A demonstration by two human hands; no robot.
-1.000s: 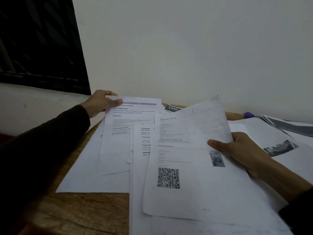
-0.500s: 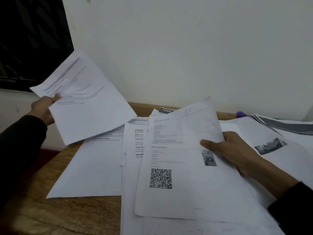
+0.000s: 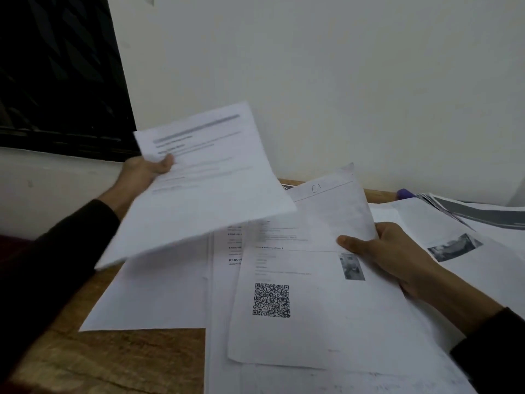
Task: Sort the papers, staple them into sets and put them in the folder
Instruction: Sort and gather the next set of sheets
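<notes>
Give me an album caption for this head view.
Left hand lifts a printed sheet; right hand holds the QR-code page.

White sheet (image 3: 326, 331) bears a black QR code (image 3: 271, 300); brown wooden table (image 3: 113, 362); purple object (image 3: 405, 192).

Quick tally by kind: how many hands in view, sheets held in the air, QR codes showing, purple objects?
Hands: 2, left hand and right hand
Lifted sheets: 1, blurred printed sheet
QR codes: 1, QR code
Purple objects: 1, purple object, mostly hidden
Total: 5
</notes>
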